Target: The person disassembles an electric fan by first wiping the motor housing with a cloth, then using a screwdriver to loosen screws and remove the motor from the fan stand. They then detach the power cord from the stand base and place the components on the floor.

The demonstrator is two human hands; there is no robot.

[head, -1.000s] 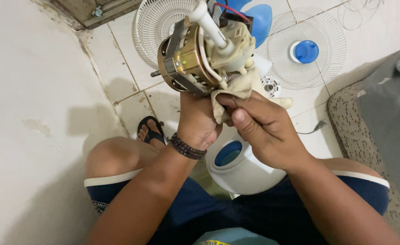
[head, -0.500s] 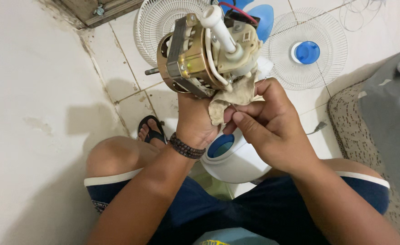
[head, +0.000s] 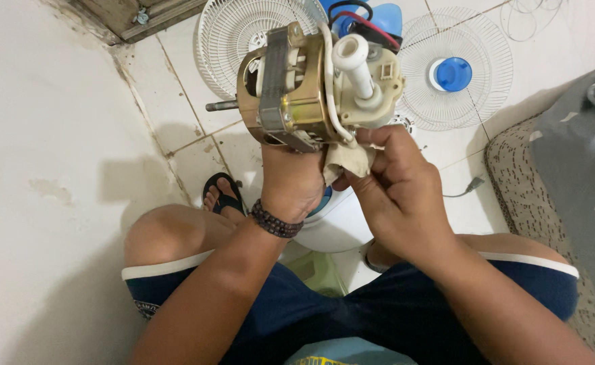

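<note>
The left hand [head: 291, 182] has its grip closed around the underside of a fan motor [head: 297, 91], holding it up above the person's lap. The motor has a gold-coloured metal body with a grey band across it, a short metal shaft [head: 220, 105] sticking out away from the grip on its left, and a cream plastic gearbox [head: 372, 88] on its right with a white knob [head: 355, 64] rising from it. Red and black wires [head: 361, 17] loop over the far side of the gearbox.

The right hand [head: 399, 189] has its grip pinched on a dirty beige rag [head: 348, 159], pressed against the bottom of the gearbox just beside the left hand's fingers. The 2 hands touch at the rag.

Below the grips, between the knees, a white fan base [head: 334, 226] with a blue patch rests on the tiled floor [head: 176, 115]. Beyond the motor lie 2 white wire fan guards [head: 226, 34], the right one with a blue centre cap [head: 454, 73], and a blue fan blade [head: 389, 17]. A foot in a black sandal [head: 223, 196] shows left of the left wrist, which wears a dark bead bracelet [head: 276, 220]. A grey cloth [head: 581, 155] lies well to the right.
</note>
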